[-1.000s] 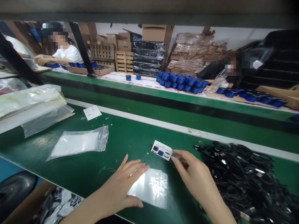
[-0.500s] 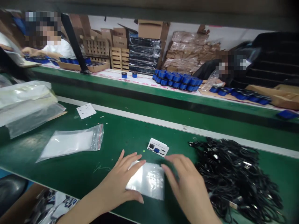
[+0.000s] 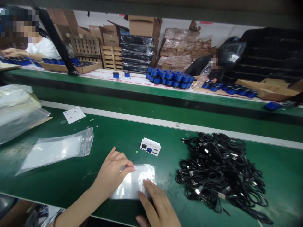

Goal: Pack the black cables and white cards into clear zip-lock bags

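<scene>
A small clear plastic bag (image 3: 132,184) lies flat on the green bench in front of me. At its upper left, my left hand (image 3: 116,168) is closed, thumb and fingertips pinching the plastic. My right hand (image 3: 157,206) reaches in from below with its fingers apart, fingertips resting on the bag's right part. Just beyond the bag stands a folded printed card (image 3: 150,147) with small pictures on it. To the right spreads a pile of black cables (image 3: 220,170) with metal plugs.
A larger zip bag (image 3: 56,148) with white contents lies left, below a white sheet (image 3: 74,114). More plastic bags (image 3: 16,116) are stacked at the far left. Across the raised green ledge, blue round items (image 3: 169,77) stand in rows, and two people work there.
My right hand has come down and toward me onto the bag. The fingers of my left hand have drawn together at its edge. The whole view has shifted, moving the scene leftward.
</scene>
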A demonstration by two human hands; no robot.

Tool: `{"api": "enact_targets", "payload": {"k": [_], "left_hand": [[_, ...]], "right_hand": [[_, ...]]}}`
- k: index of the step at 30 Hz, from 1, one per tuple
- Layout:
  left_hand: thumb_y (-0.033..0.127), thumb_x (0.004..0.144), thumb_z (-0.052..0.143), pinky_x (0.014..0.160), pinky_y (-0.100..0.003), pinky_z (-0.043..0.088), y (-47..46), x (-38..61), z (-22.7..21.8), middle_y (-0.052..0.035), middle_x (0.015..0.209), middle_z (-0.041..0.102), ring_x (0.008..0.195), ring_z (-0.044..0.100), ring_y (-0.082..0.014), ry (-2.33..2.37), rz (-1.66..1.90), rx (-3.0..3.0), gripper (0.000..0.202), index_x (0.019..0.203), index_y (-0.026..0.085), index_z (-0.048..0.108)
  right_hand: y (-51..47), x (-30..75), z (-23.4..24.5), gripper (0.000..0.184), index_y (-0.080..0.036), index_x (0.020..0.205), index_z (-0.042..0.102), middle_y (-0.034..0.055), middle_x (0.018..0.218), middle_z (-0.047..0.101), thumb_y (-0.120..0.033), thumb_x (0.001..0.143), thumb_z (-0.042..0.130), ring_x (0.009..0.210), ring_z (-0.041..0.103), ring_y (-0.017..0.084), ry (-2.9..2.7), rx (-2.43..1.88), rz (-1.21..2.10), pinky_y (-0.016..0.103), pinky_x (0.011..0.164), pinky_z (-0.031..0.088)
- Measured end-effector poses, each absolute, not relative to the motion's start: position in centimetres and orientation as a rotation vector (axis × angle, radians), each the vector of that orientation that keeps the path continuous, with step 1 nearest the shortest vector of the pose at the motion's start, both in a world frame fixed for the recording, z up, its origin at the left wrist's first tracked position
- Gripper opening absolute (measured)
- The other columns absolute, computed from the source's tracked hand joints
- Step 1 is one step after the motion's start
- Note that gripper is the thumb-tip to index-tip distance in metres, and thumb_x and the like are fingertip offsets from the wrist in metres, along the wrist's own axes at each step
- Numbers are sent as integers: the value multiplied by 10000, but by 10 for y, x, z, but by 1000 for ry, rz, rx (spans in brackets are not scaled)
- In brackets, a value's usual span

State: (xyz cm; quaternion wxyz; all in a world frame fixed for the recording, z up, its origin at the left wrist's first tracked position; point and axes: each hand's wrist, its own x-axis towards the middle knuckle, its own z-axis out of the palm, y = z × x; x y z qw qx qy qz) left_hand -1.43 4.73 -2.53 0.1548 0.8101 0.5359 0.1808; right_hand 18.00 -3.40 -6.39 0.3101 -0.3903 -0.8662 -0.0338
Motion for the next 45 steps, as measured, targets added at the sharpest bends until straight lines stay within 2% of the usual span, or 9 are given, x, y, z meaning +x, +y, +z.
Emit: {"api": "enact_targets", "payload": {"k": [6,11,16,23,27,29,31,38,45], "left_hand": [[255,878,468,1054,-564,271,48,-18,-23,-2,781,694,878,609,-216,1623,646,2415,240,778,242,685],[238,880,459,1050,-587,264,45,-18,-19,-7,823,722,1005,580,-263,1574,737,2483,265,786,244,707],[230,881,474,1056,-590,275,42,-16,-21,-24,901,710,1036,563,-261,1500,862,2525,261,807,244,723],[208,878,469,1059,-582,284,35,-13,-19,-80,1040,654,1083,548,-272,1529,976,2549,251,825,219,714],[304,864,519,847,-387,524,15,-11,-7,-65,959,710,909,653,-242,1597,913,2310,213,927,214,702],[374,842,554,685,-276,571,5,-7,-2,-19,894,749,775,702,-202,1517,686,2029,237,977,240,697],[400,810,591,654,-229,576,-2,-1,2,-4,878,765,749,721,-190,1408,552,1760,284,1024,246,697],[436,833,546,640,-209,536,-6,12,13,-4,758,745,747,685,-192,1368,650,1413,299,831,214,746],[414,834,558,761,-237,535,-1,3,5,-15,897,757,903,673,-216,1229,549,1349,296,974,228,741]], "right_hand": [[-42,174,-67,329,-156,1198,530,170,1255,575,-215,875,513,1046,632,288,-2000,-1444,285,352,789,582],[-27,172,-45,354,-178,1225,505,125,1204,588,-233,875,516,1052,611,267,-1798,-1518,472,363,837,546],[-9,170,-27,156,-179,900,643,84,954,644,-231,884,496,842,642,209,-1602,-1460,665,299,745,522],[-9,174,-19,237,-198,664,581,-5,700,586,-156,880,492,652,573,140,-1653,-1350,895,224,597,414],[-12,174,-18,230,-200,630,541,-25,648,563,-145,853,527,617,551,134,-1660,-1420,823,218,577,384],[-13,170,-18,231,-201,623,534,-32,632,557,-142,846,537,594,542,129,-1693,-1412,823,212,557,375],[-13,166,-18,225,-197,615,528,-37,615,545,-143,830,562,569,530,123,-1723,-1401,819,207,536,365],[-13,155,-19,263,-187,566,513,-54,581,531,-112,734,702,541,513,112,-1713,-1399,784,195,519,355],[-16,162,-18,271,-185,557,547,-57,584,543,-218,721,760,522,498,105,-1626,-1408,909,192,502,358]]}}
